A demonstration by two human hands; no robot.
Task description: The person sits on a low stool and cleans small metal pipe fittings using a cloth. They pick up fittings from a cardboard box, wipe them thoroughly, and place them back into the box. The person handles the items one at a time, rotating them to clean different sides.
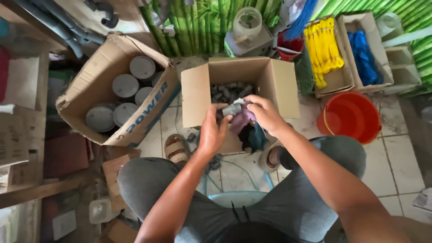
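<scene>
Both hands work a small grey pipe fitting [232,109] with a rag [243,120], just in front of the open fitting box [279,81].

Left hand [211,130] cups from below, fingers curled around the fitting and the cloth bunch; right hand [264,112] pinches the fitting's top end together with the purple and dark teal rag. Step looks like wiping one fitting mid-clean. Next move likely calls for turning the piece in the cloth while keeping the pinch firm. Fitting: short, grey, tubular plastic, partly hidden by fingers, surface condition too small to tell. More grey fittings [229,92] lie loose in the box. Beside it: a carton of grey round caps [126,85] and a red bucket [351,114] on the tile floor.
</scene>
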